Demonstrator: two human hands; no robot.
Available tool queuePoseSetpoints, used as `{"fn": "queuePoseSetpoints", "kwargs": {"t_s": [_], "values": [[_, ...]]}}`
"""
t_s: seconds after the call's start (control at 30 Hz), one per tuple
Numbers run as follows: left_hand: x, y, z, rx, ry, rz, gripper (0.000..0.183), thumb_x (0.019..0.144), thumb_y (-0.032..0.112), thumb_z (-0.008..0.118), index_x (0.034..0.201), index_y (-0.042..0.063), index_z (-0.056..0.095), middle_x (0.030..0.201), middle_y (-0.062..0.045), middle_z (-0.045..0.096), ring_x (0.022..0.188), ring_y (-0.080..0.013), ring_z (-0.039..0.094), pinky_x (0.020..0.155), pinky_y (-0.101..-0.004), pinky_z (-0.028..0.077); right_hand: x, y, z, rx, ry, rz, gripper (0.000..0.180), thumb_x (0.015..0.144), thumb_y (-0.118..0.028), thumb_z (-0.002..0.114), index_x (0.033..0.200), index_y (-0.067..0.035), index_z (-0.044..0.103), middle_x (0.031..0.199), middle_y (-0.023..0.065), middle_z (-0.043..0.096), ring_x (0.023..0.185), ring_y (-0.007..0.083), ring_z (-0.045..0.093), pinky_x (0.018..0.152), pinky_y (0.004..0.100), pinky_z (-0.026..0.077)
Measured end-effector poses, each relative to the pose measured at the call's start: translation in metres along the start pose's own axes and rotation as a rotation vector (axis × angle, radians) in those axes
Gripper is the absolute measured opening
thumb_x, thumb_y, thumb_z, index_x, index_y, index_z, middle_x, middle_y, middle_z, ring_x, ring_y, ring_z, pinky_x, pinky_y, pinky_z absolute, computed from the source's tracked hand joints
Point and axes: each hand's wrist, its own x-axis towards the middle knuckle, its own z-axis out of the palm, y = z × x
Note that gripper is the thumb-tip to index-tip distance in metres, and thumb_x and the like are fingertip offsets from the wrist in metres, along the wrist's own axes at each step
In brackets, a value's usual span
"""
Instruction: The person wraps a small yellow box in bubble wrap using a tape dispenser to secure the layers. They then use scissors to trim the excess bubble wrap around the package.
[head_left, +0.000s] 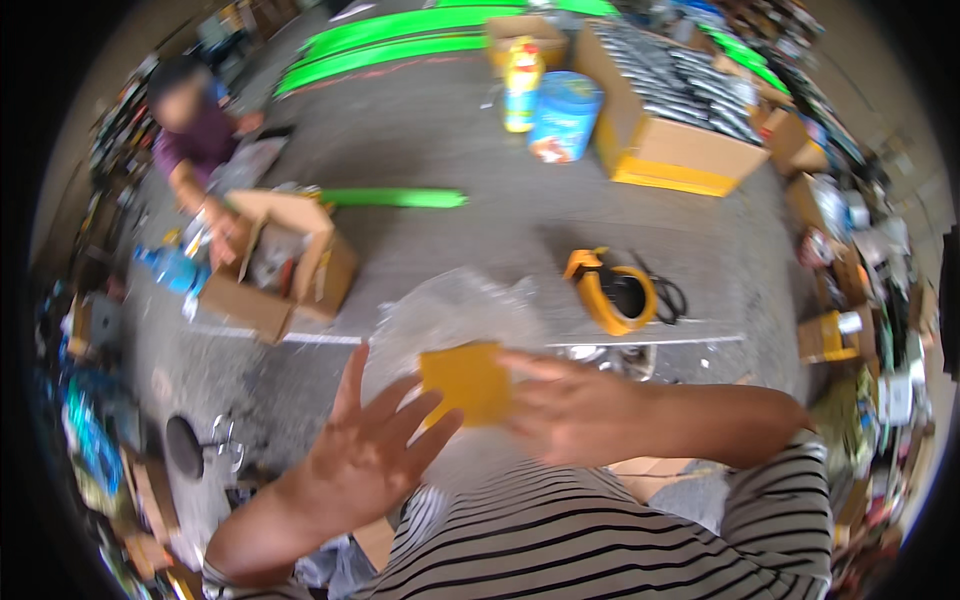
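A square of yellow tape or film (466, 384) lies on a crumpled sheet of clear plastic wrap (457, 307). The wrap spreads over the table's near edge and reaches toward my striped shirt. My left hand (375, 442) has its fingers spread wide, with some fingertips over the square's left side. From the right, my right hand (562, 409) meets the square's right edge, its index finger stretched along the upper corner. Motion blurs this hand, and its thumb is hidden, so its grip cannot be made out.
A yellow tape dispenser (611, 292) lies beside black-handled scissors (667, 296) on the grey table (420, 142). At left, another person (199, 142) reaches to an open cardboard box (322, 262). Farther back stand a yellow bottle (523, 86), a blue canister (566, 116) and a carton of silvery packets (682, 150).
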Motion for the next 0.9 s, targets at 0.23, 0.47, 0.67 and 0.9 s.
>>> {"fn": "queuePoseSetpoints", "kwargs": {"t_s": [0.23,0.47,0.67,0.9], "values": [[0.005,0.002,0.011,-0.017,0.05,0.075,0.004,0.057,0.007,0.056,0.059,0.008,0.053,0.052,-0.001,0.041,0.055,-0.0172,0.05,0.096,-0.047,0.039,-0.075,0.055,0.021,0.389,0.63,1.012,0.022,0.078,-0.018,0.069,0.094,-0.003,0.065,0.088,0.011,0.067,0.077,0.0241,0.066,0.073,0.035,0.053],[0.002,0.007,0.001,0.107,-0.003,0.042,0.011,0.059,0.008,0.059,0.071,0.006,0.06,0.057,0.0,0.047,0.059,-0.016,0.054,0.092,-0.0462,0.042,-0.318,0.134,0.195,0.027,-0.058,1.646,0.039,0.067,-0.03,0.074,0.091,-0.001,0.065,0.083,0.0173,0.064,0.085,0.0335,0.062,0.075,0.0418,0.048],[-0.002,0.011,0.0,0.097,0.002,-0.011,0.012,0.062,0.007,0.061,0.074,0.005,0.061,0.06,-0.001,0.053,0.06,-0.0162,0.056,0.089,-0.0432,0.044,-0.315,0.137,0.191,0.207,-0.199,1.608,0.026,0.068,-0.012,0.069,0.089,0.001,0.061,0.083,0.0195,0.064,0.08,0.0326,0.065,0.07,0.0395,0.051],[0.006,-0.011,-0.02,-0.193,0.179,-0.076,0.022,0.068,0.018,0.072,0.085,0.006,0.064,0.073,-0.003,0.061,0.07,-0.0219,0.06,0.086,-0.0429,0.045,-0.238,0.115,0.106,0.528,0.532,1.67,0.024,0.079,-0.019,0.065,0.072,0.001,0.053,0.053,0.0058,0.053,0.036,0.0147,0.048,0.036,0.0295,0.037]]}}
